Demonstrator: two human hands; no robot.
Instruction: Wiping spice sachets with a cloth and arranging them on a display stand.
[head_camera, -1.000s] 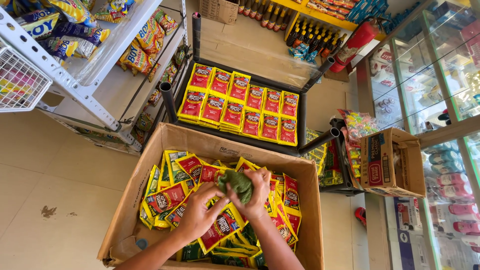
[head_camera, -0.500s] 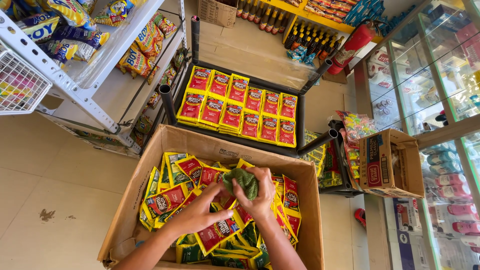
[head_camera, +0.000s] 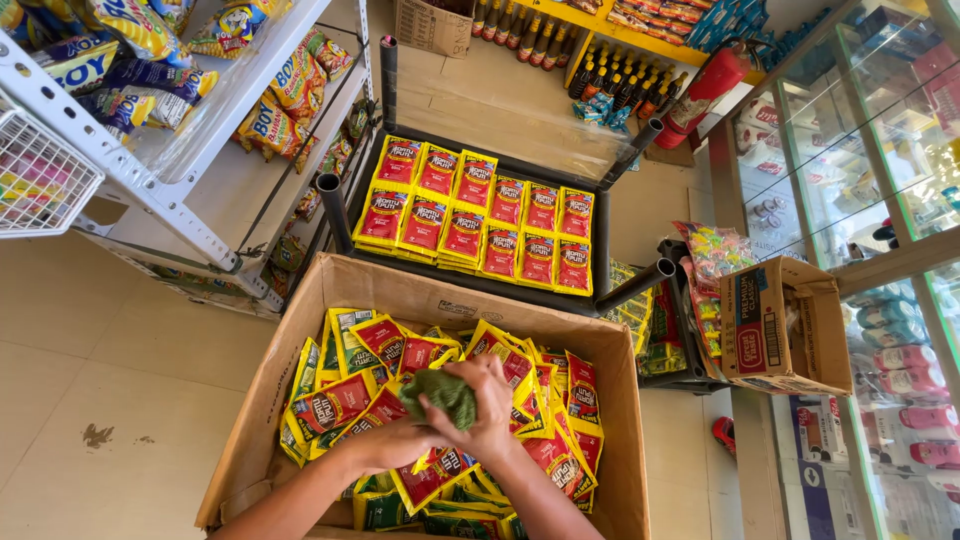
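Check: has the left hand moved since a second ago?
Yes. The left hand slid right across the cardboard box, closing onto the green cloth beside the right hand.

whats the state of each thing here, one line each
cardboard box: open, flaps up, heaped with loose packets
red and yellow packets: jumbled in the box
green cloth: bunched up, gripped by both hands
left hand: closed on the cloth from below
right hand: closed over the cloth
black tray: filled with packets in two neat rows
small carton: open, on its side
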